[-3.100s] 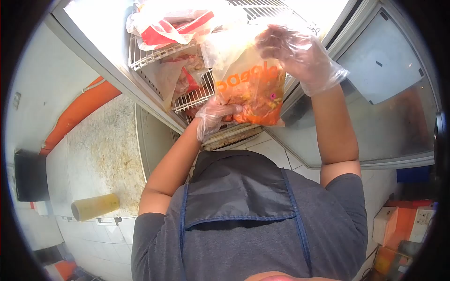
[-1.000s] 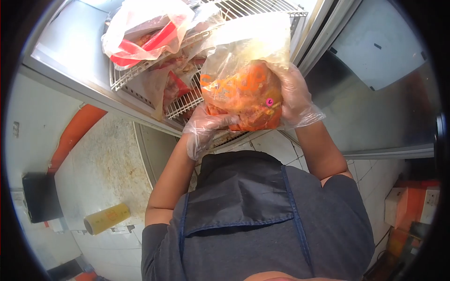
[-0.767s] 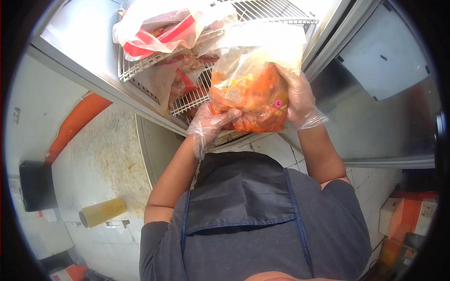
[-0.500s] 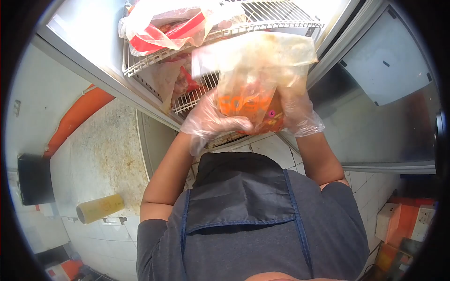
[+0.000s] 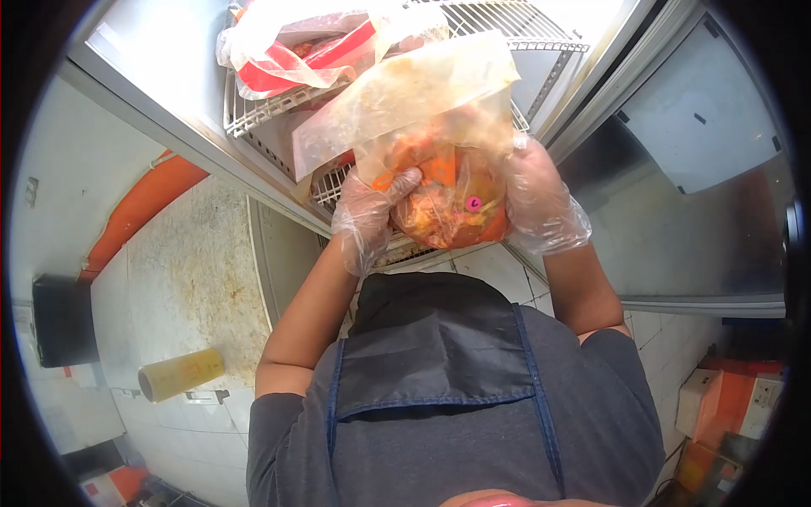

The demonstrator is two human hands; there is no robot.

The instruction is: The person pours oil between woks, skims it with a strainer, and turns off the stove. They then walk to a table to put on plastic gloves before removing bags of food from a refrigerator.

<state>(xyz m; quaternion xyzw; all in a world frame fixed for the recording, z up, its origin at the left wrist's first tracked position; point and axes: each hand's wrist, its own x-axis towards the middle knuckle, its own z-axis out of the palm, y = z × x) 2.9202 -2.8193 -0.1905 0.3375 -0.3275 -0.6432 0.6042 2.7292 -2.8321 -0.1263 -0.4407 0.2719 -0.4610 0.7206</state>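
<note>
Between my hands, in front of the fridge shelves, is a clear plastic bag [image 5: 452, 190] of orange-red food with a round pink sticker on its front. Its loose upper part is folded up and leans toward the left. My left hand [image 5: 367, 207], in a clear disposable glove, grips the bag's left side with the thumb across the front. The right hand [image 5: 541, 194], gloved the same way, is pressed to the bag's right side; its fingers are partly hidden behind the bag.
White wire shelves [image 5: 507, 25] fill the open fridge. A bag with red stripes [image 5: 304, 59] lies on the upper shelf at left. The glass-fronted door [image 5: 676, 203] stands open on the right. To the left, a yellowish roll [image 5: 182, 375] rests on a stained white surface [image 5: 186, 262].
The bag's loose top has swung left and its front has turned, showing more of the food. My left thumb has moved up the bag; both hands still hold it.
</note>
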